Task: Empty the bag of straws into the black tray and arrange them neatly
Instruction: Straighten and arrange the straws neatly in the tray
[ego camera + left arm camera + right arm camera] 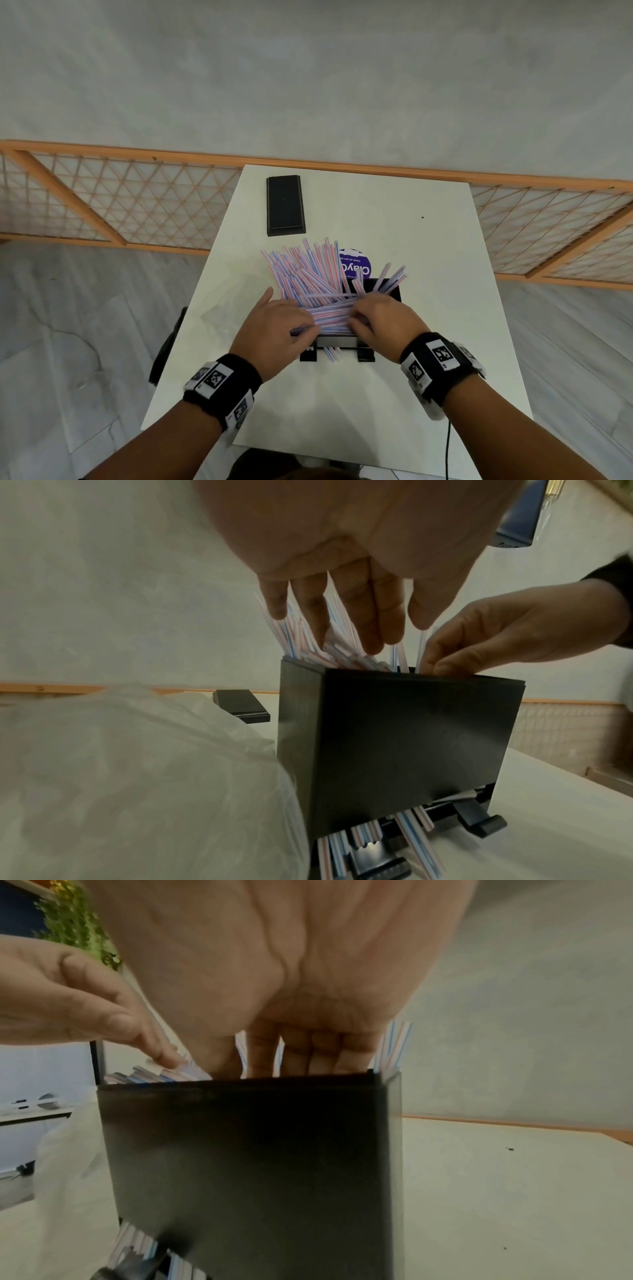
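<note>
A heap of pink-and-blue striped straws point(308, 277) lies across the open top of the black tray point(390, 291), fanning out to the far left; a few stand at its right corner. My left hand point(308, 330) presses fairly straight fingers into the straws point(291, 642) at the tray's left side. My right hand point(358, 317) reaches down into the tray point(257, 1150) and pinches some straws; its fingertips are hidden behind the wall. A few straw ends point(411, 829) poke out of the slot at the tray's base. The clear bag point(222, 317) lies crumpled to the left.
A flat black lid point(285, 205) lies at the far left of the white table point(445, 342). A purple label point(354, 267) shows behind the straws. An orange lattice screen point(137, 205) runs behind the table. A black cable point(447, 452) hangs at the near edge.
</note>
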